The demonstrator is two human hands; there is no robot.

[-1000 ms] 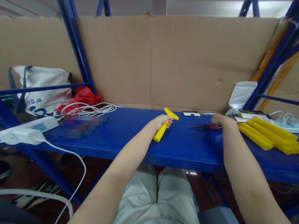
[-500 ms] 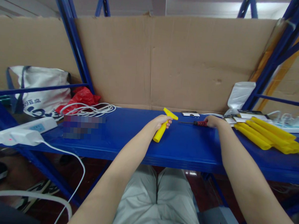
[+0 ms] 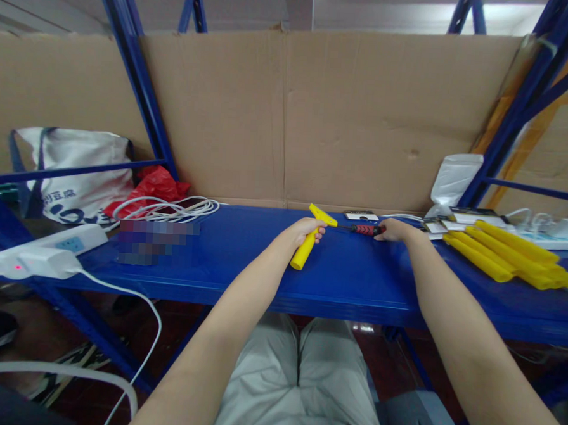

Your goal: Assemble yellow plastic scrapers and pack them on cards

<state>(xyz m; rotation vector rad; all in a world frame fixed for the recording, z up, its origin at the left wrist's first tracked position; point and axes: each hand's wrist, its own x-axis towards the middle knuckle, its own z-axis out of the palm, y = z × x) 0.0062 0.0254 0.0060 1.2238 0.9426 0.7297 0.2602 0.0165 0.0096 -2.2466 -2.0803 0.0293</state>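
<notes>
My left hand (image 3: 308, 229) is closed around the neck of a yellow T-shaped tool (image 3: 303, 254). Its thick round handle slants toward me and its narrow head (image 3: 322, 215) sticks out above my fingers. In my right hand (image 3: 393, 230) is the end of a screwdriver (image 3: 365, 230) with a red and black handle. The thin shaft points left at the T-shaped tool, its tip close to the head; whether they touch I cannot tell. Both tools are just above the blue tabletop (image 3: 357, 273).
Several yellow tube-like pieces (image 3: 514, 256) lie at the right, with small white boxes (image 3: 478, 217) behind. A black-and-white card (image 3: 361, 215) lies at the back. To the left are a power strip (image 3: 48, 251), coiled white cable (image 3: 179, 208), a red bag (image 3: 156, 185) and a cloth bag (image 3: 86, 177).
My right hand has moved left with the screwdriver, bringing its tip up to the head of the yellow T-shaped tool. My left hand has stayed nearly in place.
</notes>
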